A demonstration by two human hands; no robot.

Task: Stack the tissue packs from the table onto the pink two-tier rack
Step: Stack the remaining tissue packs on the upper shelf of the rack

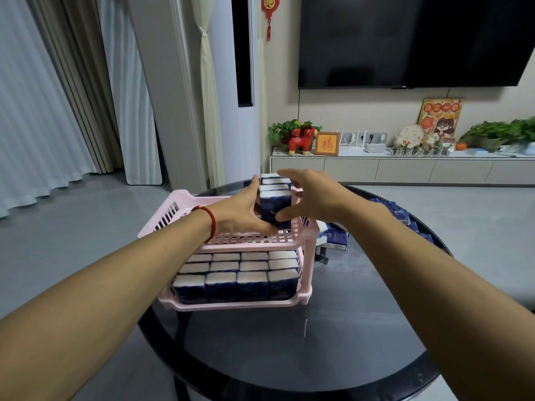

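The pink two-tier rack (179, 208) stands on the round dark glass table (318, 351). Its lower tier is packed with several upright dark blue tissue packs (252, 282). On the right side of the upper tier stands a short row of tissue packs (275, 202). My left hand (246, 212) presses against the left side of that row with straight fingers. My right hand (312, 198) lies over the row's right side, thumb on the front pack. More loose tissue packs (335, 237) lie on the table right of the rack, partly hidden by my right forearm.
The upper tier's left half holds nothing. Behind the table are a low TV cabinet (405, 166) with ornaments and plants, a wall TV (414, 39), a tall white standing unit (243, 82) and curtains at the left. Grey floor surrounds the table.
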